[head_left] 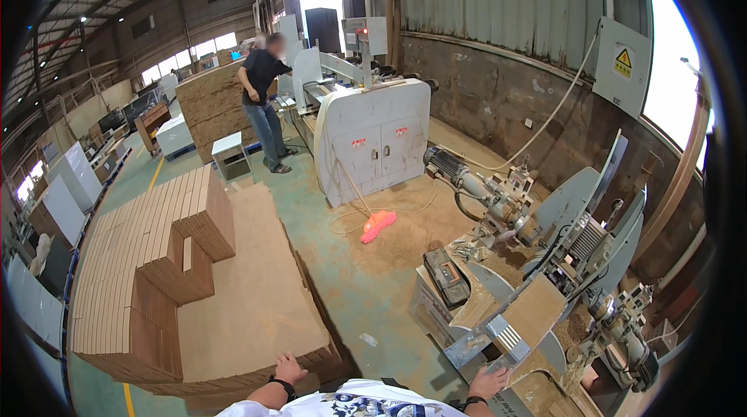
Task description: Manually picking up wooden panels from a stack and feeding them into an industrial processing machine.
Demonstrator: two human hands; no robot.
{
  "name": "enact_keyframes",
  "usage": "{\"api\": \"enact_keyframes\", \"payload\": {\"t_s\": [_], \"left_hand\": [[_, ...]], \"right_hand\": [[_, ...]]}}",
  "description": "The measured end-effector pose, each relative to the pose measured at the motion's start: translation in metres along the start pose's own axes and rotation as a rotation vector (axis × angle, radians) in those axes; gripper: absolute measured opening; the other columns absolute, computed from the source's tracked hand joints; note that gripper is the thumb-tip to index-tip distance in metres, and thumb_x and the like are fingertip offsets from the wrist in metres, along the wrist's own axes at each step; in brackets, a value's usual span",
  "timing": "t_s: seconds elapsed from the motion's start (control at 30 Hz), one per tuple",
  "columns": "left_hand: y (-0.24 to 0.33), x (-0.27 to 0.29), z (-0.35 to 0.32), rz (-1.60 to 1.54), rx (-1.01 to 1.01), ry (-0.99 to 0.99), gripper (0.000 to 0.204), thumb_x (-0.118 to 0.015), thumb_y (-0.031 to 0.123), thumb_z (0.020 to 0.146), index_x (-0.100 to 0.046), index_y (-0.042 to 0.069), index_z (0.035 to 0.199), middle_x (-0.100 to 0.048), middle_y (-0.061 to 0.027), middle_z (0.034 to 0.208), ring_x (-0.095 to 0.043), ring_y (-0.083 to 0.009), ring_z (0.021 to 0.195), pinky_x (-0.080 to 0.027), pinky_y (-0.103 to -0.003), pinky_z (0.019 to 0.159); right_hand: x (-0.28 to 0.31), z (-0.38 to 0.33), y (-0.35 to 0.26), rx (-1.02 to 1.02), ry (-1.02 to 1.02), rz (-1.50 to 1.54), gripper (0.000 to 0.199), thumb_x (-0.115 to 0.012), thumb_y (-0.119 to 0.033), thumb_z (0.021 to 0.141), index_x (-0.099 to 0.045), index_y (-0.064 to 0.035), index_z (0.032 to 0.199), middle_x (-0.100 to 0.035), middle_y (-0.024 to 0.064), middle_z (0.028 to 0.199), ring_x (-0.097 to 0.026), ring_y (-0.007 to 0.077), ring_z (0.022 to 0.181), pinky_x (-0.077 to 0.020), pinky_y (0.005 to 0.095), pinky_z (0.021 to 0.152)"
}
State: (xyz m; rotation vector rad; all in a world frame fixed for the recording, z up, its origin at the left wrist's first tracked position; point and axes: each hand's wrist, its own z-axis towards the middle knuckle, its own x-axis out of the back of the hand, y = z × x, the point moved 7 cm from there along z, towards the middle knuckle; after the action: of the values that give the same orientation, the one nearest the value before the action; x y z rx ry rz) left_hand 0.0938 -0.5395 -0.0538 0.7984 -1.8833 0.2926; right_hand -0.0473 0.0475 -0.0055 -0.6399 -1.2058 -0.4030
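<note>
Down at the near edge, your left hand (pixel 289 369) lies flat, fingers spread, on the near rim of the low stack of wooden boards (pixel 257 292), clamped on nothing. Your right hand (pixel 488 380) rests against the near underside of the slanted wooden chute (pixel 527 316) of the machine (pixel 560 261) on your right; you cannot tell whether its fingers grip the edge or only touch it. The two hands sit well apart, with your torso between them. The low stack runs away from you to the far left, and on its left side taller stepped piles of boards (pixel 156 246) rise, their corners forming a staircase edge. Between the right edge of the low stack and the machine base lies a strip of green floor (pixel 366 285), dusted with sawdust, open toward the far side. A pink broom head (pixel 378 225) lies on that floor farther off, just in front of a white cabinet (pixel 377 141). Another person (pixel 264 102) stands far off, left of the cabinet, beside a further pile of boards.
</note>
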Motion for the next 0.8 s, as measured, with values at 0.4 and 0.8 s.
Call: {"api": "enact_keyframes", "payload": {"t_s": [0.4,0.8], "left_hand": [[0.0009,0.0008,-0.0032,-0.003,-0.001,-0.003,0.092,-0.066,0.043,0.069,-0.022,-0.005,0.134,-0.018,-0.0343,0.136,-0.023,-0.0492,0.125,-0.031,-0.047,0.100],[0.0016,0.0030,-0.0050,-0.034,-0.003,0.009,0.091,-0.067,0.042,0.070,-0.022,-0.004,0.134,-0.018,-0.0345,0.135,-0.024,-0.0496,0.124,-0.031,-0.048,0.100]], "right_hand": [[0.0046,-0.0012,-0.0023,-0.007,-0.008,-0.005,0.062,-0.060,-0.032,0.076,-0.034,0.0032,0.119,-0.027,0.0141,0.137,-0.035,0.0349,0.116,-0.0426,0.0409,0.089],[0.0058,-0.0003,-0.0029,-0.002,-0.024,0.031,0.066,-0.063,-0.028,0.074,-0.032,0.0053,0.121,-0.027,0.0162,0.137,-0.036,0.0359,0.114,-0.0376,0.0412,0.093]]}}
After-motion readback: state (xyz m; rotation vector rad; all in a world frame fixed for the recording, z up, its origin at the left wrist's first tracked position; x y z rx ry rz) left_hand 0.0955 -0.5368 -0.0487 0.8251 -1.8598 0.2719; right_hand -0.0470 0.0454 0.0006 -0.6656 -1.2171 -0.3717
